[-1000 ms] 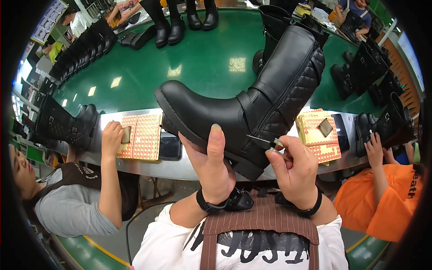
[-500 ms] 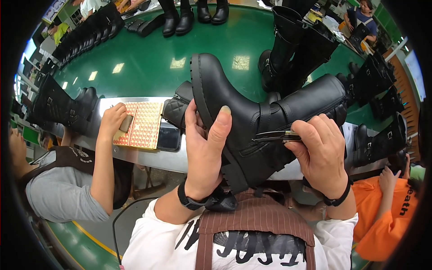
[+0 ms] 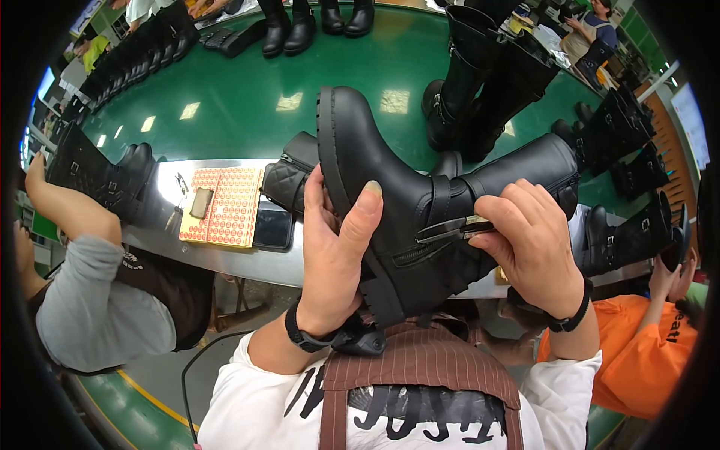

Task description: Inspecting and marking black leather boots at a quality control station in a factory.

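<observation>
A black boot (image 3: pixel 375 165) with straps and a rugged sole lies tilted across in front of me, toe up and shaft to the right. My left hand (image 3: pixel 336 251) is closed round its sole, thumb toward me and fingers partly hidden. In my right hand (image 3: pixel 529 244) is a small pair of dark thread snips (image 3: pixel 444 229), pinched between thumb and fingers. Their blades point left, close over the boot's ankle by the short side zip (image 3: pixel 418 256). Whether the tips touch the leather I cannot tell. A second boot with a quilted panel (image 3: pixel 286 184) lies behind, partly covered.
On the metal ledge at left are red-and-yellow sticker sheets (image 3: pixel 234 202) with a grey block (image 3: pixel 201 203) on top, and a dark phone (image 3: pixel 274 228). Tall boots (image 3: pixel 480 90) stand on the green table (image 3: pixel 247 120). Co-workers sit close on both sides.
The snips have turned slightly and still sit near the zip. The left co-worker's hand has left the grey block and moved to the far left. At right, a co-worker's hands have risen to a boot.
</observation>
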Action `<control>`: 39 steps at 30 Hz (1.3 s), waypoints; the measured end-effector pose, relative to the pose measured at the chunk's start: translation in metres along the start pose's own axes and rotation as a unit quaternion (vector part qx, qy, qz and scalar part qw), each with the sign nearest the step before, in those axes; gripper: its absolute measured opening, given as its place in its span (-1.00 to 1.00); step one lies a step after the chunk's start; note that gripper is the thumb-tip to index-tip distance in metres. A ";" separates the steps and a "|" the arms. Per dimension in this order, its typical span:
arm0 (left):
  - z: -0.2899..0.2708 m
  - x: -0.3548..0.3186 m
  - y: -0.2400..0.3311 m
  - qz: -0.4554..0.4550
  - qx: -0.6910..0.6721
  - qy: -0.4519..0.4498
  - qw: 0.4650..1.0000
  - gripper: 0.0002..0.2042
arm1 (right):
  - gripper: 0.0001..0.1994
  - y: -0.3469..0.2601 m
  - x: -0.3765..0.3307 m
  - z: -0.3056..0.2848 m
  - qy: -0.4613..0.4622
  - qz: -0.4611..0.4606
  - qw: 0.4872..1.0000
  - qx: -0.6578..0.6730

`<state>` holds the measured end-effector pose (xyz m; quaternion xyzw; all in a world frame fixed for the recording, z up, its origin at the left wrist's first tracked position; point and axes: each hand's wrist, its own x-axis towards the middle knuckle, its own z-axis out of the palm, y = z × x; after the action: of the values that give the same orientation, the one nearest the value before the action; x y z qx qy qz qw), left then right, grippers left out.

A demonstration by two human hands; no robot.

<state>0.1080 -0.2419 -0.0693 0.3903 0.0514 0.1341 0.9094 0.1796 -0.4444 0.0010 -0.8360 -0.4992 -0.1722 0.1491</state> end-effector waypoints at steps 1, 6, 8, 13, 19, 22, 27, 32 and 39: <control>0.000 0.000 0.000 0.001 -0.009 -0.015 1.000 -0.42 | -0.76 0.001 0.001 0.000 -0.013 0.001 1.000 0.007; 0.003 -0.001 0.001 0.008 0.004 -0.012 1.000 -0.38 | -0.74 0.004 0.002 0.003 -0.021 -0.006 0.999 0.042; 0.004 -0.002 0.001 0.014 0.014 -0.007 1.000 -0.37 | -0.72 0.005 0.002 0.003 -0.021 -0.013 0.998 0.051; 0.005 -0.004 0.003 -0.016 -0.017 -0.017 1.000 -0.37 | -0.78 0.005 0.002 0.000 -0.066 -0.004 0.998 0.010; 0.006 -0.005 0.003 -0.038 -0.029 -0.018 0.999 -0.39 | -0.79 0.013 0.006 -0.006 -0.122 -0.038 0.992 0.009; 0.004 -0.004 0.003 -0.046 -0.031 -0.021 0.998 -0.42 | -0.78 0.021 0.008 -0.011 -0.030 -0.021 0.985 0.169; 0.001 0.000 0.004 -0.040 -0.025 -0.027 0.999 -0.48 | -0.76 0.013 -0.003 -0.011 -0.064 -0.004 0.993 0.102; 0.002 -0.001 0.002 -0.036 -0.025 -0.025 0.999 -0.49 | -0.76 0.008 -0.007 -0.007 -0.072 -0.017 0.995 0.060; 0.006 -0.001 0.001 -0.006 0.057 -0.036 0.998 -0.52 | -0.75 0.007 -0.005 -0.008 -0.067 -0.016 0.997 0.043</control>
<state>0.1076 -0.2454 -0.0647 0.4457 0.0284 0.1115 0.8877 0.1826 -0.4553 0.0051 -0.8307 -0.5280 -0.0962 0.1481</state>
